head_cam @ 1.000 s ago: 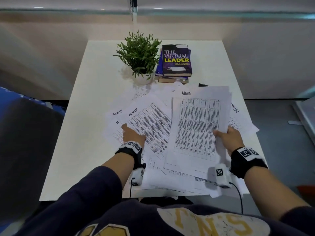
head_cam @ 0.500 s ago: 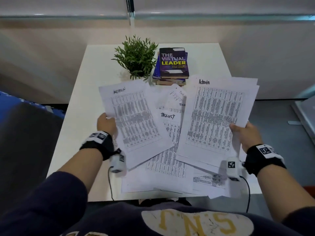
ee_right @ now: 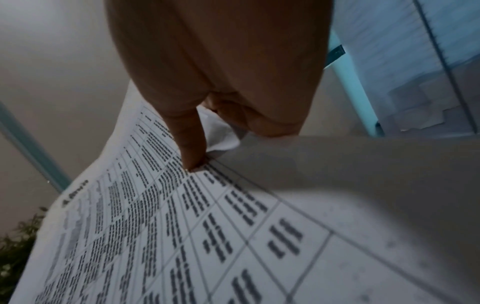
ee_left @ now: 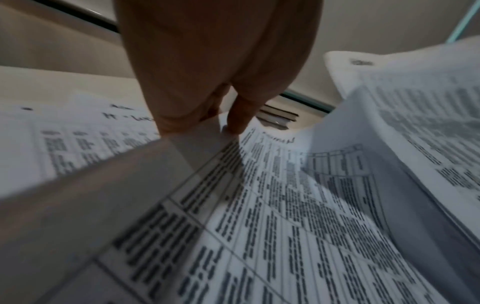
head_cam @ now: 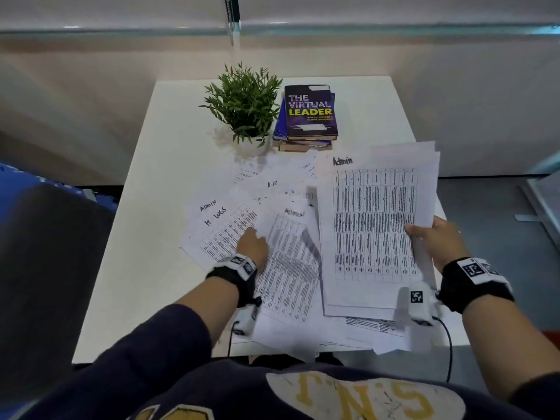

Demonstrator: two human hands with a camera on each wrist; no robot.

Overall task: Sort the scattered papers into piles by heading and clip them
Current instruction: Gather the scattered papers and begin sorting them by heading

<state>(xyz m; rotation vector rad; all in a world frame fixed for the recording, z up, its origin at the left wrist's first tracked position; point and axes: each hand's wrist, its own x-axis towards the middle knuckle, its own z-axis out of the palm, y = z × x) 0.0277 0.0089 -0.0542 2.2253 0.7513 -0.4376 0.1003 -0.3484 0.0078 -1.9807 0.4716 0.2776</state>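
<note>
My right hand grips a stack of sheets headed "Admin" by its right edge, thumb on top, and holds it tilted above the table's right side. My left hand pinches the left edge of a single blurred "Admin" sheet low over the scattered papers; its fingers sit on that edge. The held stack lies just right of this sheet. More sheets lie loose beneath, one headed "Admin" and one "H.R.".
A white table carries a potted plant and a pile of books at the back. Papers overhang the near edge. Bare tabletop shows at the left and the far right. A dark chair stands at the left.
My left hand has brought its Admin sheet down from raised at the left to low beside the right-hand stack. The stack has stayed in my right hand, shifting slightly.
</note>
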